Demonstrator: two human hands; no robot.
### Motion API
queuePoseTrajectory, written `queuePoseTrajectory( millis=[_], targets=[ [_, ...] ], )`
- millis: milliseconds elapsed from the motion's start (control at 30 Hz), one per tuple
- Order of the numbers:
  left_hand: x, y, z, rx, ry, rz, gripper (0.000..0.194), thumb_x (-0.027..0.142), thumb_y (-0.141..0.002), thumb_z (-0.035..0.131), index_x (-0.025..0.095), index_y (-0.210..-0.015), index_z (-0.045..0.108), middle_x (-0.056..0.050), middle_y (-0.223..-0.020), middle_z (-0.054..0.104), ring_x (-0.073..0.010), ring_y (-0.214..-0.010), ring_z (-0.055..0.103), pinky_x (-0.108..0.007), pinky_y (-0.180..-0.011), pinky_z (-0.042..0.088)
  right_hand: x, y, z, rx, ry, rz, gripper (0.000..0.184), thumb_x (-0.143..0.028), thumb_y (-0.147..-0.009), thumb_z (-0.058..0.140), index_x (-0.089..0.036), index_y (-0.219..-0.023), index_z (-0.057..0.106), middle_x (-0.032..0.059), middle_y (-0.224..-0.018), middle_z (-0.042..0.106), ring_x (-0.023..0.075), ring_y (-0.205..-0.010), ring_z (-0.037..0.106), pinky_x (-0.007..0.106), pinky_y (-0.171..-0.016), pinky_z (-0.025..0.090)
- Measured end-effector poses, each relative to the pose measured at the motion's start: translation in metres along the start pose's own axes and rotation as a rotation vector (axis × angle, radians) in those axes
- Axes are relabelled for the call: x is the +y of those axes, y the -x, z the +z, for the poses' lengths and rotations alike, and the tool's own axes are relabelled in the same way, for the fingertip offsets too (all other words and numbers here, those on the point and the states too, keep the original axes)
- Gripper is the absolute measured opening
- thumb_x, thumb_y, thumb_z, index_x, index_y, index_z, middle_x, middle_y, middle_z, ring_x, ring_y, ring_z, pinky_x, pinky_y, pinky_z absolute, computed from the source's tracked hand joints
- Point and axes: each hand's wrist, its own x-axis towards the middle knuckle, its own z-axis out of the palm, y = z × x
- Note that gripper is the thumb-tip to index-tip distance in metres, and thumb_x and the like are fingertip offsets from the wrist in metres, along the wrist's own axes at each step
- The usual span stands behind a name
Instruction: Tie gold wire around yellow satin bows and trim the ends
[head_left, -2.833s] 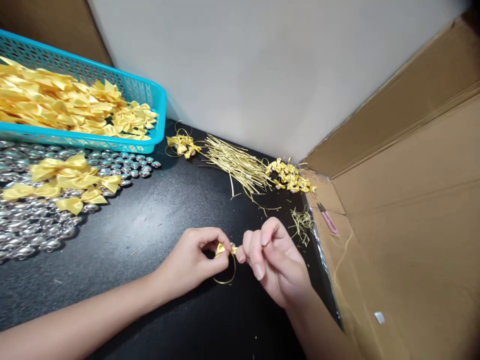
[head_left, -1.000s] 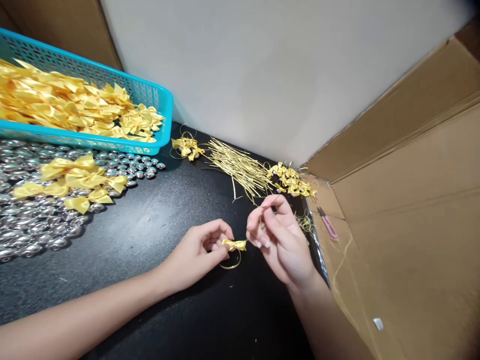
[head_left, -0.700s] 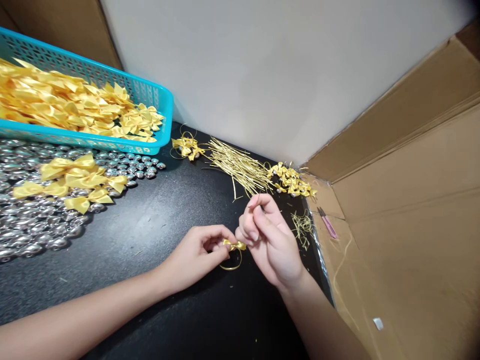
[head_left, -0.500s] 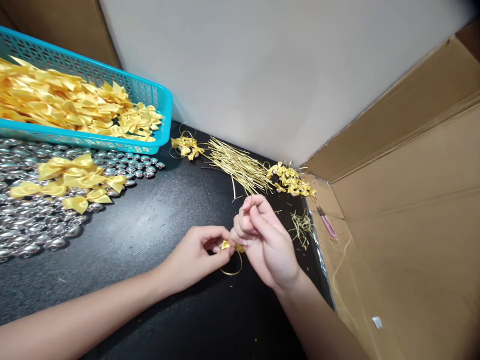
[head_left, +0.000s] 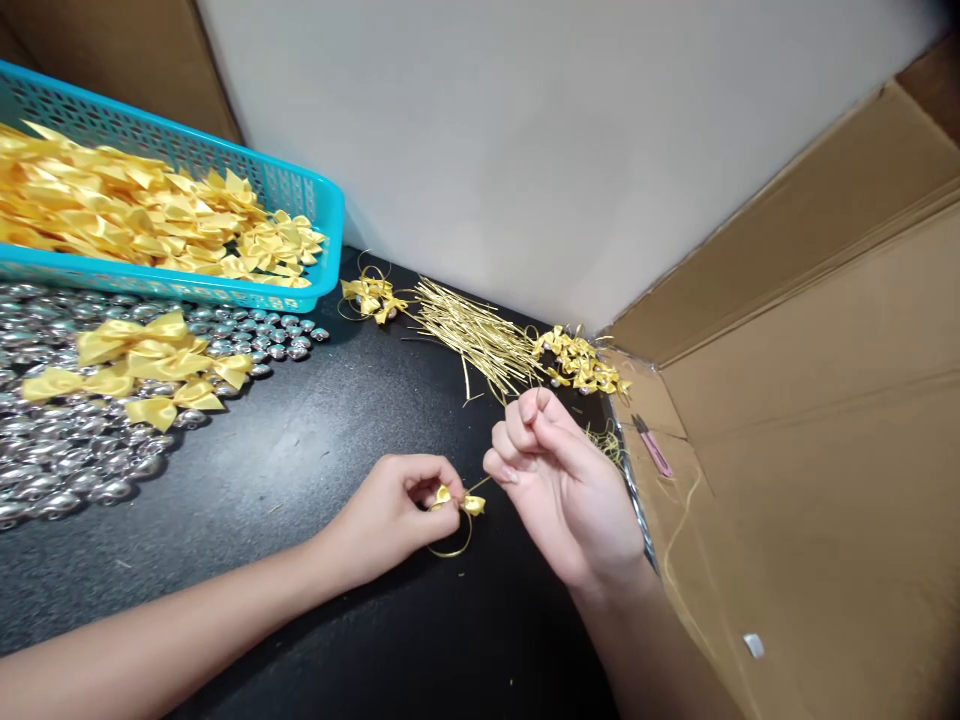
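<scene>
Low over the black table, my left hand (head_left: pixel 401 510) pinches a small yellow ribbon bow (head_left: pixel 472 504); part of the bow is hidden by the fingers. A loop of gold cord (head_left: pixel 454 552) hangs below it. From the bow a strand of gold cord (head_left: pixel 478 483) runs up to my right hand (head_left: pixel 559 470), which is closed on it, palm partly turned up and fingers curled. Beyond the hands lies a pile of cut gold cords (head_left: pixel 480 335). Finished-looking bows with beads (head_left: pixel 581 362) are heaped right of that pile, and a smaller bunch of bows (head_left: pixel 375 297) lies to its left.
A turquoise basket (head_left: pixel 330 235) full of yellow bows stands at the back left. Silver beads (head_left: pixel 67 450) spread before it, with several loose bows (head_left: pixel 157 360) on top. Pink thread snips (head_left: pixel 652 447) lie on cardboard at right, near cord scraps (head_left: pixel 606 442). A white wall (head_left: pixel 525 150) rises behind.
My right hand has moved right, away from my left, drawing the gold strand out between them. My left hand stays nearly in place, with more of the bow now showing.
</scene>
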Motion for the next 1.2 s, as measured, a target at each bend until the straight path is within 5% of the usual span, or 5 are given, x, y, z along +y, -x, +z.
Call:
queuePoseTrajectory(
  millis=[1200],
  targets=[
    [0.003, -0.003, -0.005, -0.031, 0.21, -0.171, 0.02, 0.03, -0.064, 0.07, 0.013, -0.072, 0.063, 0.004, -0.057, 0.053, -0.0083, -0.053, 0.041, -0.019, -0.051, 0.033, -0.007, -0.013, -0.01, 0.135, -0.119, -0.02, 0.024, -0.009, -0.094, 0.037, -0.018, -0.078, 0.053, -0.0042, -0.068, 0.022, 0.0103, -0.057, 0.021, 0.017, -0.053, 0.032]
  ],
)
